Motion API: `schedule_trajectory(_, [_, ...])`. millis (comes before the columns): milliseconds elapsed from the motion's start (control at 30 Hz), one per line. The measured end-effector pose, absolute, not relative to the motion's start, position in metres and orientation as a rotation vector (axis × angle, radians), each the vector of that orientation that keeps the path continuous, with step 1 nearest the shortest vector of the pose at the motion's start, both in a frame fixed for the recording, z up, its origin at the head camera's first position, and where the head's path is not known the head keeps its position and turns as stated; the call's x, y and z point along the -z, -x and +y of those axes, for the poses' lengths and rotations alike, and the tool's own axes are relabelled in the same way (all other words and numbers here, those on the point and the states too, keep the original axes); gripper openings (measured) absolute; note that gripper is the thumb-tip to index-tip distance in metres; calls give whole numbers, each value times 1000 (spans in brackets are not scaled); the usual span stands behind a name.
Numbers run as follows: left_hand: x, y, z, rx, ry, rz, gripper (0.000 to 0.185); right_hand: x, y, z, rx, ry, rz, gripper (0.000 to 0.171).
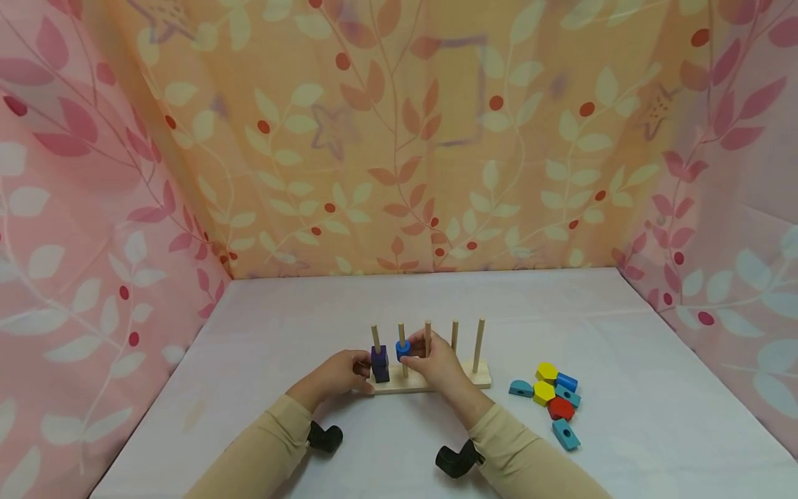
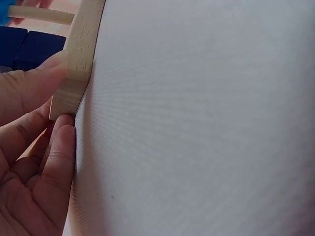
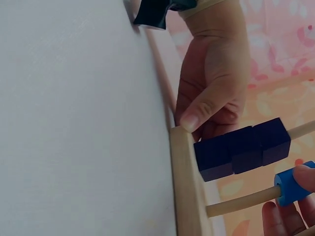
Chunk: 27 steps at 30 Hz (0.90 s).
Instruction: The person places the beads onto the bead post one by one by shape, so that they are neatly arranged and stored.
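A wooden peg stand (image 1: 397, 388) with several upright pegs sits on the table. My left hand (image 1: 337, 372) grips its left end, thumb (image 2: 37, 88) against the top of the base and fingers at the end face. Dark purple-blue square blocks (image 3: 243, 150) are stacked on the leftmost peg, beside that hand. A blue cylinder (image 1: 403, 351) is threaded on the second peg, above the base with bare peg showing below it. My right hand (image 1: 441, 362) pinches this cylinder between thumb and fingers, its palm partly behind the third peg.
Right of the stand lies a loose group: yellow hexagons (image 1: 544, 393), a red piece (image 1: 561, 409), teal half-round and block pieces (image 1: 566, 434), and another blue cylinder (image 1: 566, 382). Black wrist mounts (image 1: 456, 460) stick out below the sleeves. Patterned cloth (image 1: 399, 138) surrounds the white table.
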<state>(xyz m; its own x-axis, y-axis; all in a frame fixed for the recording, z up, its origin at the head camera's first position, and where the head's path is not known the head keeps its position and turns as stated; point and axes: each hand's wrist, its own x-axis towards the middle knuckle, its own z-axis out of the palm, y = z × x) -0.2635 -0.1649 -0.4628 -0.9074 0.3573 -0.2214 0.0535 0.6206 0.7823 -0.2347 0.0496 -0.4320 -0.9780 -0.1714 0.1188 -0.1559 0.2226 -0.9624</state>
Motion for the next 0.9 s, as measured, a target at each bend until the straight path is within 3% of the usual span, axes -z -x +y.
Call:
schedule_trajectory(300, [463, 263, -166, -1173, -340, 2486, 40, 453, 240, 52, 1873, 301, 2398, 25])
schedule_trajectory(900, [466, 265, -167, -1185, -357, 2493, 40, 452, 237, 51, 1775, 248, 2484, 24])
